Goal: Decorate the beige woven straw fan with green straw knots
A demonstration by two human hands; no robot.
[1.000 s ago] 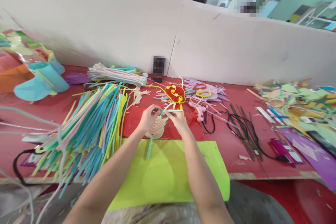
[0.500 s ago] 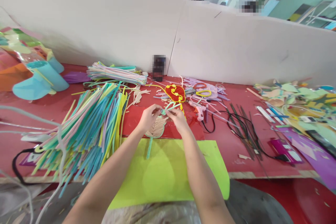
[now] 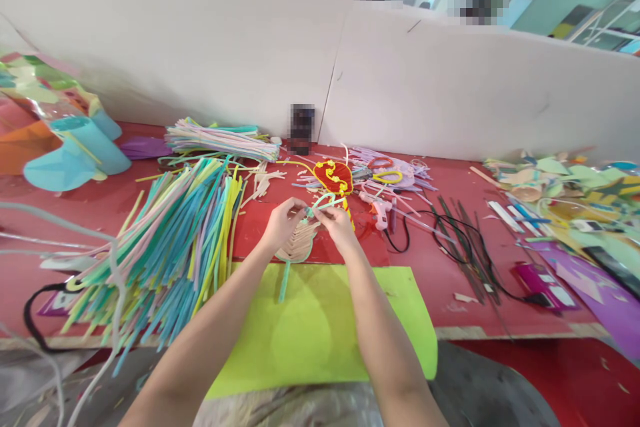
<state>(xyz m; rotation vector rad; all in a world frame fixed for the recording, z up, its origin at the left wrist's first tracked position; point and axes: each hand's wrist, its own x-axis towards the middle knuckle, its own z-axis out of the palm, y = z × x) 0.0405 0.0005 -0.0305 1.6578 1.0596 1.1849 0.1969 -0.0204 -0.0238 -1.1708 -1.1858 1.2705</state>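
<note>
My left hand [image 3: 286,221] and my right hand [image 3: 336,225] meet over the middle of the table, each pinching a mint-green pipe cleaner [image 3: 324,201]. It is bent into a loop above my fingertips, and the part between the fingers is mostly hidden. Beneath my hands lies a beige fan-shaped piece [image 3: 299,245] with a pale green outline and a green stem [image 3: 285,281]. Just beyond is a red fan-shaped piece [image 3: 334,178] with yellow trim.
Loose coloured pipe cleaners [image 3: 165,247] heap to the left, with a bundle [image 3: 220,140] behind. A pink glue gun [image 3: 381,210], yellow-handled scissors [image 3: 387,177], dark rods [image 3: 470,250] and a purple box [image 3: 544,287] stand right. A lime-green sheet [image 3: 310,333] covers the front edge.
Both hands stay almost in place. The fingers and the loop of the mint-green pipe cleaner have shifted very slightly.
</note>
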